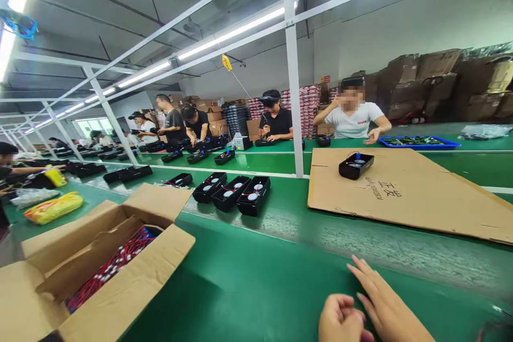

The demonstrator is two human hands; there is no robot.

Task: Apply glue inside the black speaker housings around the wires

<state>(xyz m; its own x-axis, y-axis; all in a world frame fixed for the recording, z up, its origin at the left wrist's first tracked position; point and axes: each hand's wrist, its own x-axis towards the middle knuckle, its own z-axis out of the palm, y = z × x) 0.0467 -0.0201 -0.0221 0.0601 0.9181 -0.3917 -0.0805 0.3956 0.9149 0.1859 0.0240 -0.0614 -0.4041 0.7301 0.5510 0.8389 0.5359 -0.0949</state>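
Observation:
Low at the right of the head view, my left hand (342,318) is closed with its fingers curled in; whether anything is inside is hidden. Right beside it, my right hand (387,304) has its fingers stretched out over the green table (256,278) and holds nothing. Beyond them a flat cardboard sheet (340,192) carries one black speaker housing (355,166) with a blue part on top. Three more black housings (253,196) with round speakers and red wires stand side by side left of the sheet.
An open cardboard box (160,272) with red wires and white connectors (116,264) stands at the lower left. A yellow bag (54,207) lies behind it. A white post (294,75) rises mid-view. Across the table, a person in white (355,120) sits near a blue tray (419,142).

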